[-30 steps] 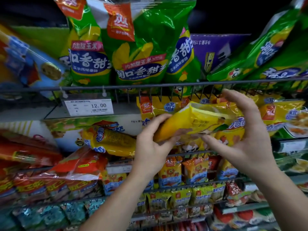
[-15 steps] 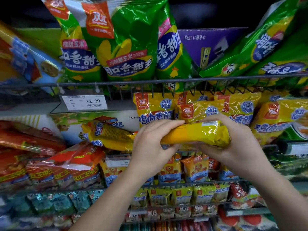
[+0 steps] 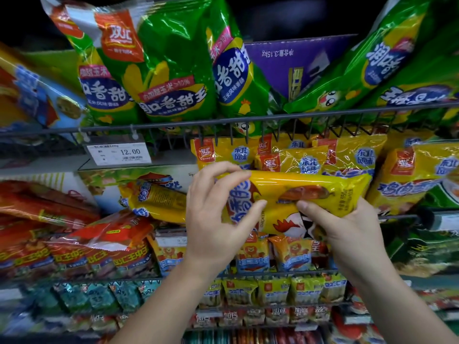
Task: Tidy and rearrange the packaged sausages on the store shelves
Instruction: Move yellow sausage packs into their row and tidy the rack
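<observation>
1. Biggest worry is up at 12 o'clock. The green corn-sausage bags [image 3: 169,78] lean out over the wire rail [image 3: 273,119], so lifting the pack too high could clip them and bring one down.
2. The row of yellow chicken-sausage packs [image 3: 347,157] stands upright just behind the hands. Shove the held one in sideways and I reckon it'll knock that row crooked.
3. The held yellow pack [image 3: 305,197] is in mid-air at centre frame, in front of that row. Its long axis runs 9 to 3 o'clock with the printed face toward the camera. Judging by the weight print, the bottom end points to 3, so it needs a quarter turn to match.
4. The film is glossy, so it could slip.
5. The left hand [image 3: 216,214] grips the 9 o'clock end, fingers curled over the top edge. The right hand [image 3: 347,232] cups the 3 o'clock end from below, thumb on the front.
6. There's a loose yellow pack [image 3: 159,202] lying at 9 o'clock, easy to elbow.
</observation>
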Motion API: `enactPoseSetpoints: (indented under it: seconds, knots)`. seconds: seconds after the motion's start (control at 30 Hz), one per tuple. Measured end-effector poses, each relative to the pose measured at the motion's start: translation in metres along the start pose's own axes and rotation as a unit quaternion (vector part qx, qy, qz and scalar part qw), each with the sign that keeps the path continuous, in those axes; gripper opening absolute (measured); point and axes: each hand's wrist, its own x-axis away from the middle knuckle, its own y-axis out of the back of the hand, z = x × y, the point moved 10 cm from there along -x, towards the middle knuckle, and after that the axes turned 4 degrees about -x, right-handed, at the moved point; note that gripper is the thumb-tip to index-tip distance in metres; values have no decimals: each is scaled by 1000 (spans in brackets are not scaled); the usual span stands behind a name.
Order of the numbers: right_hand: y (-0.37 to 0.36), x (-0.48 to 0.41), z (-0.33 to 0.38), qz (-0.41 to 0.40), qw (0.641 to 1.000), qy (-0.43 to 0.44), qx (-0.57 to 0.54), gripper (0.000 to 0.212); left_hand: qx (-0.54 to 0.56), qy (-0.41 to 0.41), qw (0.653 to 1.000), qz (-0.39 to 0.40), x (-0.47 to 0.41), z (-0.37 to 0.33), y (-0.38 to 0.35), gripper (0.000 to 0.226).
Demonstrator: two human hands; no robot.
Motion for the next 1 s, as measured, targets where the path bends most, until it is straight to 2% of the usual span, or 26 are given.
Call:
enactPoseSetpoints:
  seconds: [0.13, 0.33, 0.43, 0.53, 0.6, 0.73, 0.8, 0.9, 0.93, 1.0]
  knots:
    - [5, 2, -22, -31, 992, -59, -107, 44, 12, 12, 1000, -14, 12, 1, 0, 27]
    - [5, 5, -40, -65, 964, -120, -229, 48, -2, 50, 999, 3, 28, 16, -8, 26]
    - [3, 9, -48, -68, 956, -130, -254, 52, 10, 98, 995, 7, 29, 23, -9, 28]
    - [1, 13, -57, -68, 946, -144, -282, 53, 32, 182, 983, 6, 36, 35, -8, 32]
    - [-1, 16, -63, -64, 938, -153, -304, 59, 65, 271, 960, 22, 47, 46, -14, 38]
    - [-6, 24, -80, -60, 920, -183, -342, 59, 203, 422, 882, 53, 66, 56, -37, 47]
    - [-8, 29, -86, -54, 912, -198, -354, 56, 265, 450, 851, 63, 67, 53, -47, 51]
    - [-13, 38, -92, -45, 904, -219, -364, 52, 319, 465, 823, 75, 71, 42, -60, 59]
    - [-14, 41, -94, -47, 904, -222, -362, 55, 324, 471, 817, 70, 73, 40, -63, 61]
    - [-18, 47, -94, -42, 906, -223, -357, 76, 330, 483, 810, 44, 76, 39, -63, 63]
